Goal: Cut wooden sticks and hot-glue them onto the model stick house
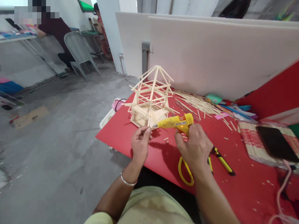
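My right hand is wrapped round the handle of a yellow hot glue gun, and a small orange light glows on its body. The gun's metal nozzle points left, at the fingertips of my left hand. Those fingers pinch a short wooden stick, mostly hidden by the thumb. Just beyond both hands stands a house-like frame of thin wooden sticks, with a pointed roof frame on top. Beneath my right forearm lie yellow-handled scissors and a black and yellow cutting tool, partly covered.
The red tabletop carries a pile of loose sticks, scattered offcuts and a phone on wrapped sticks. White boards lean behind it. Across the floor, a person sits by a grey chair; another person is farther back.
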Tool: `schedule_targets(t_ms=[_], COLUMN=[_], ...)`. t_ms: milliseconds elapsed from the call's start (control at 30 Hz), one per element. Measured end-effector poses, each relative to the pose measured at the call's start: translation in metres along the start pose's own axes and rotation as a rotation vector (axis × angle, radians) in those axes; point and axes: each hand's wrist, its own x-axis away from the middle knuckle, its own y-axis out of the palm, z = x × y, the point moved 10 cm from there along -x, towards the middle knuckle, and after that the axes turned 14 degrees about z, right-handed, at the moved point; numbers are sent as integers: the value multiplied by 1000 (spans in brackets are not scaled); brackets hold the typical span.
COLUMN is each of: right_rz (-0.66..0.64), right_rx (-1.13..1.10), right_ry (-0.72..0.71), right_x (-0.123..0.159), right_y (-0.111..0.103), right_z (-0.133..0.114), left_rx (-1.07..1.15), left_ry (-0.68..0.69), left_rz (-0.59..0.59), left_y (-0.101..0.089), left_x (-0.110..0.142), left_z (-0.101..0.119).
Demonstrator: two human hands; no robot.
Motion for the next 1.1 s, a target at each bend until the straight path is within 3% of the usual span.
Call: schedule_targets(t_ms=[467, 633, 833, 1100], right_rz=[-15, -75, -448, -616], right_rx=[-8, -66, -89, 97], right_ry=[23, 161, 492, 608], right_x=[3, 7, 57, 159], right_y=[3, 7, 28, 22], right_z=[2, 20, 99, 236], left_rx=[7, 32, 52, 64], left_ry=[23, -11, -38, -66], left_rz=[26, 6, -7, -19], left_y=[-1, 1, 1, 6], left_x=[-1, 0, 0, 1], left_z=[1, -1, -1, 0])
